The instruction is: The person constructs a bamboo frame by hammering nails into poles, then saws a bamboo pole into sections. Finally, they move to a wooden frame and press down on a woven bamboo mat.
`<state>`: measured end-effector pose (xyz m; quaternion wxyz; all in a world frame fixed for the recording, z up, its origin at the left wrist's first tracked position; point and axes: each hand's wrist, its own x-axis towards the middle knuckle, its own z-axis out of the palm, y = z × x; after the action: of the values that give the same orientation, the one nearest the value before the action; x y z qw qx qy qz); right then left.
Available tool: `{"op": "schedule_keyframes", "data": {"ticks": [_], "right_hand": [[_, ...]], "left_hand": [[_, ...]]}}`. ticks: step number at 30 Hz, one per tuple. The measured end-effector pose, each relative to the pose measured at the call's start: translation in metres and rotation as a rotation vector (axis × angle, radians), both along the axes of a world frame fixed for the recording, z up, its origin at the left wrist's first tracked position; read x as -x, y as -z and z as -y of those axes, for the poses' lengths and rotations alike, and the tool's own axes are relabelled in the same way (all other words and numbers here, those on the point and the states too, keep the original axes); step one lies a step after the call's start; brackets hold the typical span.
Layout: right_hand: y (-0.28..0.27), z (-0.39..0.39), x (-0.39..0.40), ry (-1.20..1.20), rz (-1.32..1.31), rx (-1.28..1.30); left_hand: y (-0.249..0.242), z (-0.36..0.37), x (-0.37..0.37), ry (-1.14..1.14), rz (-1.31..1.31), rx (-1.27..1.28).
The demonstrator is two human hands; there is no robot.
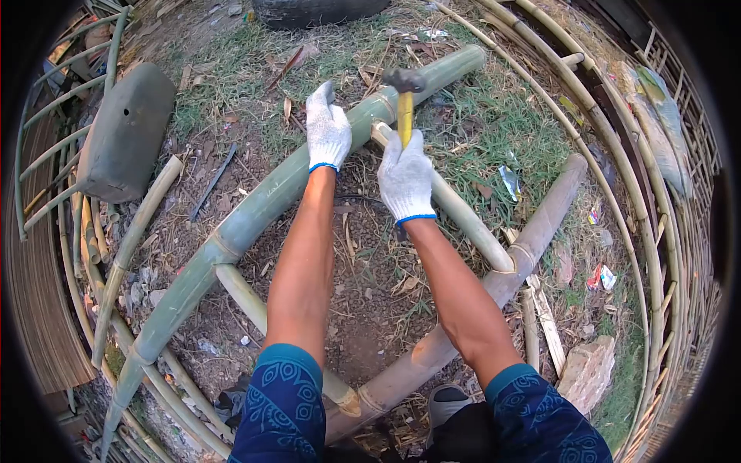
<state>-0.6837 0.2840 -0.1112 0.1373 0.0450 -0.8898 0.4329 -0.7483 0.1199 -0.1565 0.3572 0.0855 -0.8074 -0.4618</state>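
A thick green bamboo pole (266, 193) runs diagonally from the lower left to the upper right. My left hand (328, 127), in a white glove, rests at this pole with its fingers toward the top. My right hand (407, 176), gloved too, is wrapped round the yellow handle of a hammer (405, 108), whose dark head is over the green pole. Thinner bamboo rungs (471, 220) join the green pole to a greyish bamboo pole (540, 224) nearer my body. The hammer hides part of the upper joint.
A grey-green plastic container (127, 131) lies at the left beside bamboo pieces. A tyre (316, 11) is at the top. Long bamboo poles (617, 147) curve along the right. A rock (588, 374) and split bamboo (546, 320) lie at the lower right.
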Motion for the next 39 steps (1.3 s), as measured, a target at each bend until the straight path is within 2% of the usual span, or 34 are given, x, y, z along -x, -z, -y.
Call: {"op": "schedule_keyframes", "data": {"ticks": [1, 2, 4, 5, 6, 7, 8, 10, 11, 13, 14, 15, 16, 17, 18, 20, 21, 24, 26, 28, 30, 31, 35, 36, 37, 39], "right_hand": [[0.048, -0.007, 0.008, -0.143, 0.190, -0.247], [0.047, -0.012, 0.003, -0.152, 0.313, -0.243], [0.000, -0.033, 0.000, -0.212, 0.404, -0.308], [-0.014, -0.046, -0.008, -0.244, 0.379, -0.274], [-0.022, -0.063, -0.020, -0.268, 0.374, -0.230], [0.005, -0.086, -0.024, -0.277, 0.331, -0.206], [-0.007, -0.108, -0.042, -0.310, 0.506, -0.075], [-0.039, -0.148, -0.092, -0.226, 0.846, 0.238], [-0.056, -0.168, -0.118, -0.143, 0.999, 0.377], [-0.060, -0.227, -0.173, -0.158, 0.859, 0.083], [-0.103, -0.228, -0.203, -0.039, 1.033, 0.205], [-0.116, -0.250, -0.233, 0.009, 1.058, 0.141], [-0.106, -0.288, -0.265, -0.001, 1.063, 0.264], [-0.094, -0.329, -0.303, -0.024, 0.969, 0.088], [-0.107, -0.349, -0.333, -0.045, 0.860, -0.085], [-0.147, -0.382, -0.380, 0.182, 1.274, -0.238], [-0.142, -0.421, -0.407, 0.192, 1.365, -0.289], [-0.146, -0.544, -0.500, 0.016, 1.631, -0.498], [-0.184, -0.586, -0.538, -0.233, 1.666, -0.758], [-0.218, -0.603, -0.564, -0.321, 1.708, -0.876], [-0.247, -0.612, -0.574, -0.361, 1.716, -0.944], [-0.259, -0.612, -0.574, -0.380, 1.711, -0.969], [-0.292, -0.604, -0.537, -0.496, 1.624, -1.042], [-0.295, -0.597, -0.517, -0.528, 1.581, -1.068], [-0.293, -0.585, -0.495, -0.557, 1.535, -1.085], [-0.296, -0.559, -0.447, -0.546, 1.491, -1.073]], "left_hand": [[0.012, 0.007, 0.003, -0.025, -0.007, -0.065], [0.026, 0.016, -0.001, -0.098, 0.084, 0.027], [0.011, 0.011, 0.001, 0.043, -0.031, -0.261], [0.012, 0.015, -0.008, 0.076, 0.044, -0.172], [-0.002, 0.010, -0.030, 0.066, 0.111, -0.224], [-0.019, 0.008, -0.056, 0.085, 0.124, -0.247], [-0.035, 0.004, -0.087, 0.100, 0.143, -0.273], [-0.055, 0.007, -0.164, 0.032, 0.334, -0.072], [-0.073, 0.007, -0.216, 0.114, 0.417, -0.231], [-0.104, 0.013, -0.322, 0.046, 0.550, -0.109], [-0.118, 0.013, -0.384, 0.005, 0.639, -0.032], [-0.135, 0.008, -0.445, -0.082, 0.673, 0.041], [-0.153, 0.007, -0.492, -0.158, 0.679, 0.133], [-0.177, 0.002, -0.536, -0.245, 0.775, 0.151], [-0.192, -0.001, -0.577, -0.294, 0.856, 0.210], [-0.213, -0.010, -0.637, -0.352, 1.085, 0.303], [-0.215, -0.008, -0.652, -0.320, 1.225, 0.282], [-0.184, 0.004, -0.654, -0.227, 1.224, 0.339], [-0.138, 0.019, -0.637, -0.234, 1.308, 0.309], [-0.128, 0.034, -0.606, -0.162, 1.737, 0.189], [-0.054, 0.038, -0.622, -0.259, 1.883, -0.020], [-0.062, 0.021, -0.623, -0.359, 1.655, -0.001], [-0.137, -0.005, -0.641, -0.627, 1.325, -0.194], [-0.161, -0.006, -0.646, -0.661, 1.238, -0.244], [-0.186, -0.008, -0.649, -0.741, 1.232, -0.402], [-0.217, -0.024, -0.665, -0.913, 0.982, -0.516]]}}
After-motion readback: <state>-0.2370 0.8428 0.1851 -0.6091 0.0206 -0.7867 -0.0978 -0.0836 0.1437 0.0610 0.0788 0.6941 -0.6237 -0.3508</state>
